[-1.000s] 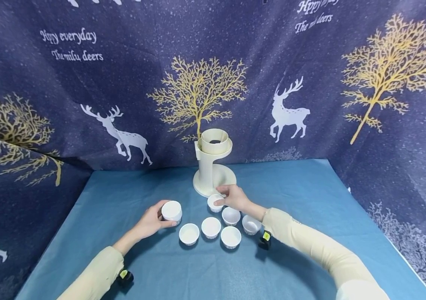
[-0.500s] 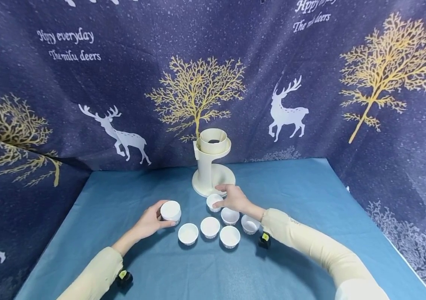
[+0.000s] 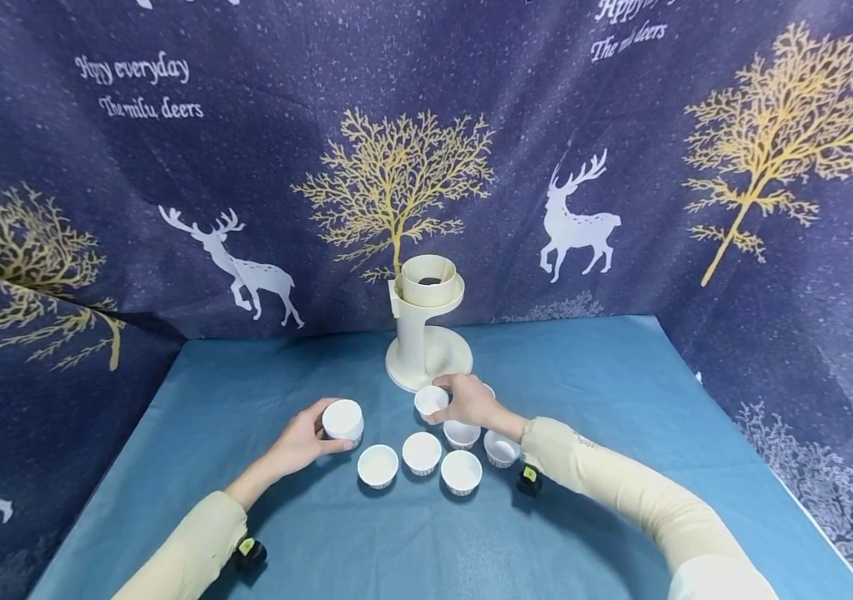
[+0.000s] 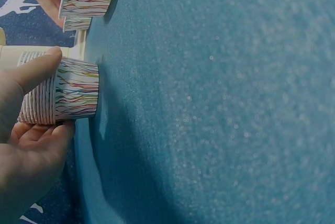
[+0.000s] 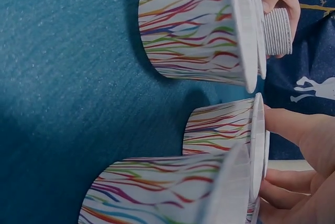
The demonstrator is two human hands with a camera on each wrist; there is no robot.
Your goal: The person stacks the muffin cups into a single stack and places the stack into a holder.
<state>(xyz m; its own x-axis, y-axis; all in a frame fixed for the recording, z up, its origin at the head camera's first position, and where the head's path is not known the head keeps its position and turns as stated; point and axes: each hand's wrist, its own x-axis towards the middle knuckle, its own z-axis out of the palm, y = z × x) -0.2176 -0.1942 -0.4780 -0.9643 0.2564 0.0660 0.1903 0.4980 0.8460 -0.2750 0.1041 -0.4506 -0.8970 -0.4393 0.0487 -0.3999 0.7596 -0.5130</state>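
My left hand (image 3: pixel 302 439) holds a nested stack of white paper cups (image 4: pixel 63 88) with coloured wavy stripes, thumb on one side and fingers on the other. The stack is close over the table, left of the loose cups. Farther back, my right hand (image 3: pixel 473 402) reaches down over a single paper cup (image 3: pixel 429 402) in front of the cream stand. Its thumb and fingertips lie at that cup's rim (image 5: pixel 259 140) on opposite sides. Another cup (image 3: pixel 489 390) shows partly behind the right hand.
Several upright paper cups (image 3: pixel 422 454) stand in loose rows between the hands on the blue tablecloth (image 3: pixel 366 550). Behind them rises a cream stand (image 3: pixel 411 346) with a round base and a funnel-like top (image 3: pixel 429 282). A patterned dark blue cloth (image 3: pixel 261 167) hangs behind the table.
My right hand has moved slightly towards me, uncovering more of the cup at its fingertips and part of a cup behind. The left hand and its stack stay in place.
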